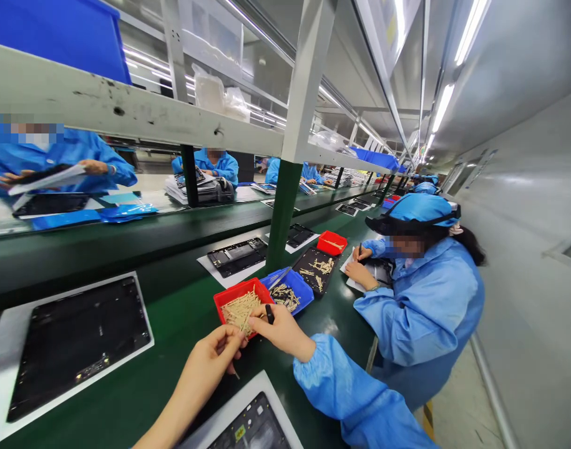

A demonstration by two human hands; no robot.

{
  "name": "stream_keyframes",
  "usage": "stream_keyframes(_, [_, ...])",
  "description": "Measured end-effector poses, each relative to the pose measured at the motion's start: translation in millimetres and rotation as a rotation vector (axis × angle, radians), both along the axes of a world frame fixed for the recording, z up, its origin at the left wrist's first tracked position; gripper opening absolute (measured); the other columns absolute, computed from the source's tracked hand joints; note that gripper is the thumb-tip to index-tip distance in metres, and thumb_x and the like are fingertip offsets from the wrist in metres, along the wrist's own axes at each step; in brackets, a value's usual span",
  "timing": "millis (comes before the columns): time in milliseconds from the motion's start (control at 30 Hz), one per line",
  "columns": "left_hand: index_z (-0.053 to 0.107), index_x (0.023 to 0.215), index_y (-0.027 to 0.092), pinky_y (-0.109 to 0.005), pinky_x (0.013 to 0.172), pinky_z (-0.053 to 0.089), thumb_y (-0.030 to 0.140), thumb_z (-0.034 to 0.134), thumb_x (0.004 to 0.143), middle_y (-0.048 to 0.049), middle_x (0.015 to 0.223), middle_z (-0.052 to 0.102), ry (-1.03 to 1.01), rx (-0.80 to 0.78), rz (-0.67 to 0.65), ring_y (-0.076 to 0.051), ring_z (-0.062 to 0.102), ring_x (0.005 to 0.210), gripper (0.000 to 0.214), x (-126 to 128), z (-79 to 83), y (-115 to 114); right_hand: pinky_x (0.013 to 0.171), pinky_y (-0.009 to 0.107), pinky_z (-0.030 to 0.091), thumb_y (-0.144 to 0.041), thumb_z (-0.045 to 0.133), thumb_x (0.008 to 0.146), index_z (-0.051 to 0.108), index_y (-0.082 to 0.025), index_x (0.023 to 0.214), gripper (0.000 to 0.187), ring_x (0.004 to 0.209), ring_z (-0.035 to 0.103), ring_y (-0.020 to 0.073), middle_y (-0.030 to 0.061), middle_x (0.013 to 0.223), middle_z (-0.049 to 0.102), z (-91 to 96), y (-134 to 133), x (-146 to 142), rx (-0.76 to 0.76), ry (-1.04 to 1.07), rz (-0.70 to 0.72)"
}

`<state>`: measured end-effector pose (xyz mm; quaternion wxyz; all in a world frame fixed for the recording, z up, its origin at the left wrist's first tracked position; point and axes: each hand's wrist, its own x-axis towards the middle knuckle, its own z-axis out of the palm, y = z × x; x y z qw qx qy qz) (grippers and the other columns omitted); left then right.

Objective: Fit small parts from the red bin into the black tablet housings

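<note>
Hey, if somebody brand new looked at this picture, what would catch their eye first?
Probably the bright red plastic tray heaped with thin pale sticks, near the middle, with the person's left hand and right hand together at its near edge. Next might come the co-worker in a bright blue smock at right, then the large flat black panel on a white sheet at far left.

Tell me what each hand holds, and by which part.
The right hand grips a black tool below its exposed upper end. Whether the left hand holds anything cannot be told.
</note>
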<state>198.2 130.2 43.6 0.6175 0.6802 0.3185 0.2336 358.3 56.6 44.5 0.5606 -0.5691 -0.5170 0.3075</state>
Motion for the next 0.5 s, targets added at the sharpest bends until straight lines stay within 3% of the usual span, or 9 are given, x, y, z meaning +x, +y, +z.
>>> stream_keyframes(133, [0.063,0.067,0.02,-0.028,0.044,0.047,0.081,0.066,0.059,0.0015,0.058,0.059,0.008,0.0,-0.008,-0.012,0.05,0.043,0.061,0.6,3.6,-0.6,0.056,0.024,0.035,-0.031,0.066,0.082,0.067,-0.016,0.076,0.017,0.059,0.043,0.01,-0.0039,0.062,0.054,-0.2,-0.9,0.1,-0.011,-0.005,0.007])
stream_keyframes(367, [0.062,0.066,0.02,-0.029,0.043,0.048,0.08,0.063,0.064,-0.0003,0.059,0.061,0.015,0.072,-0.01,-0.013,0.052,0.043,0.06,2.0,-4.5,-2.2,0.057,0.024,0.037,-0.033,0.065,0.084,0.059,-0.017,0.066,0.024,0.059,0.043,0.01,-0.0044,0.06,0.051,-5.6,0.6,-1.5,-0.019,-0.026,-0.016])
stream_keyframes(500, [0.067,0.09,0.022,-0.029,0.051,0.052,0.072,0.063,0.073,-0.0047,0.079,0.071,0.018,0.207,0.077,-0.02,0.065,0.064,0.053,-2.5,-11.6,-2.6,0.06,0.024,0.037,-0.029,0.062,0.086,0.059,-0.017,0.067,0.023,0.06,0.044,0.0105,-0.0043,0.061,0.051,-6.7,-0.7,-2.3,-0.002,-0.073,-0.036])
